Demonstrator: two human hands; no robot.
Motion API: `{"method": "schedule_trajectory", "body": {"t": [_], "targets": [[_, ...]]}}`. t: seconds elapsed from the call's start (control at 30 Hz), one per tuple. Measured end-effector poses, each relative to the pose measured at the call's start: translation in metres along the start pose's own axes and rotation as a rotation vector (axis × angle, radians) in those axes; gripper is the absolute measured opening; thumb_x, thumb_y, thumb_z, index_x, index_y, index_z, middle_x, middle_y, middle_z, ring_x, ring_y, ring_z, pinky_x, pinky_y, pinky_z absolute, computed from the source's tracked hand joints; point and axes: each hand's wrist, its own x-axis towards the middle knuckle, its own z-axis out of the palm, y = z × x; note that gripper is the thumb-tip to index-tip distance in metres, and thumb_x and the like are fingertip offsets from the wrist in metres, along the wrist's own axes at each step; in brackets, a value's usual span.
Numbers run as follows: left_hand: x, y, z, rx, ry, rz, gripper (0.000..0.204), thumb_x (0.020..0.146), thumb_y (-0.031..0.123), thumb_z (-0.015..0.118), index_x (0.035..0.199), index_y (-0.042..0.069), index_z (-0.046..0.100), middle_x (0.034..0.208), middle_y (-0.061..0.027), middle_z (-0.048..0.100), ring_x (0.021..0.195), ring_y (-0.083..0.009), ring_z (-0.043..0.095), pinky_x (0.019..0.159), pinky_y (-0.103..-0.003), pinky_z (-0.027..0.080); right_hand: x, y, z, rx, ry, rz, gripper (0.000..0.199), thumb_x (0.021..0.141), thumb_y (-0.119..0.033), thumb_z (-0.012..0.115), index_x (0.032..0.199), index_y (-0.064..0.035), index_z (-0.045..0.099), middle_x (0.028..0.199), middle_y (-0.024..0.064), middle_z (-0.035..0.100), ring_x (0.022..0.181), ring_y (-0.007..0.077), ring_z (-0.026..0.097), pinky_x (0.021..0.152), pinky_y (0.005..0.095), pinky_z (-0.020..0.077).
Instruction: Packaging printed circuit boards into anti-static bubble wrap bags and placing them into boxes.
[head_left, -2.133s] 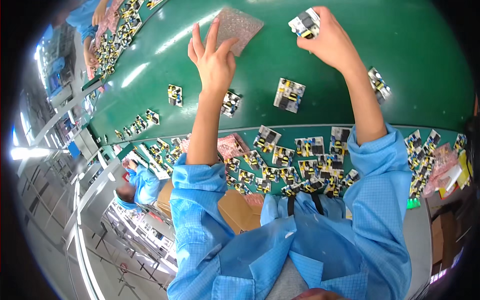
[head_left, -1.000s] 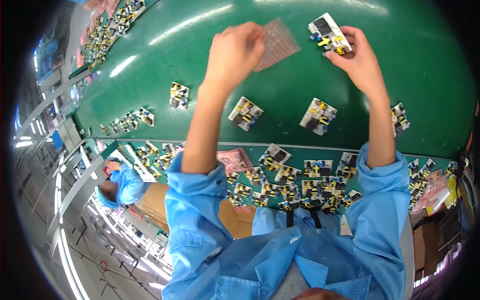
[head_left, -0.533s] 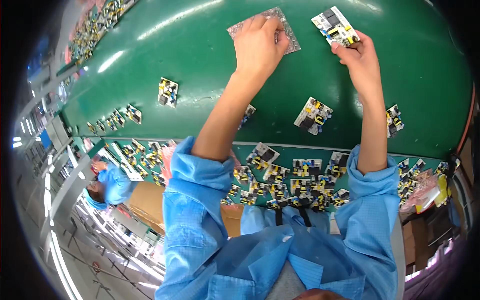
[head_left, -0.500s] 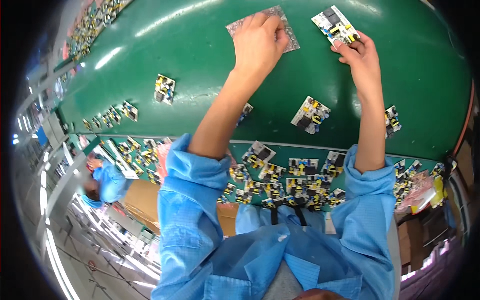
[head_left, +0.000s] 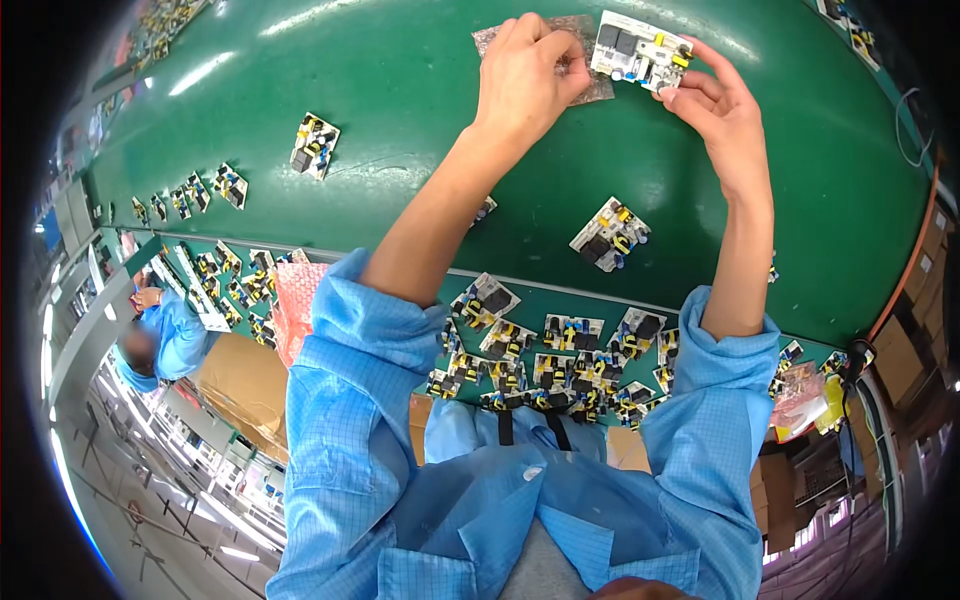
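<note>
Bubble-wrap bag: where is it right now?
Head view, top centre: the bubble-wrap bag is pinched in the left hand over the green belt, just left of the circuit board in the right hand.

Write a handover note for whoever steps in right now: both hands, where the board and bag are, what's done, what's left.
Left hand: pinching the clear bubble bag on the green belt.
Right hand: holding a white circuit board at the bag's edge.
Done: board brought to the bag, not yet inside.
Left: probably sliding it in; loose boards lie on the belt, and a pile waits at the near edge.
</note>
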Motion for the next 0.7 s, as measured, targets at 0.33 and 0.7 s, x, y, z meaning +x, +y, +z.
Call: {"method": "schedule_trajectory", "body": {"t": [0.33,0.7], "targets": [[0.006,0.023,-0.034,-0.259,-0.029,0.062,0.017,0.067,0.005,0.077,0.080,0.007,0.067,0.098,-0.0101,0.059,0.094,-0.0320,0.056,0.080,-0.040,0.047,0.003,-0.021,-0.028,-0.305,-0.166,0.062,0.052,0.086,-0.009,0.071,0.136,-0.0074,0.056,0.103,0.0048,0.070,0.095,0.0104,0.061,0.087,0.0259,0.0474],[-0.080,0.056,-0.078,-0.148,0.312,0.478,0.025,0.063,0.011,0.079,0.085,0.015,0.069,0.105,-0.0064,0.059,0.105,-0.0322,0.054,0.090,-0.045,0.041,-0.112,0.004,0.009,-0.006,-0.129,0.271,0.039,0.086,-0.015,0.074,0.120,-0.0043,0.059,0.100,0.0037,0.070,0.078,0.0014,0.052,0.061,0.0208,0.0349]]}}
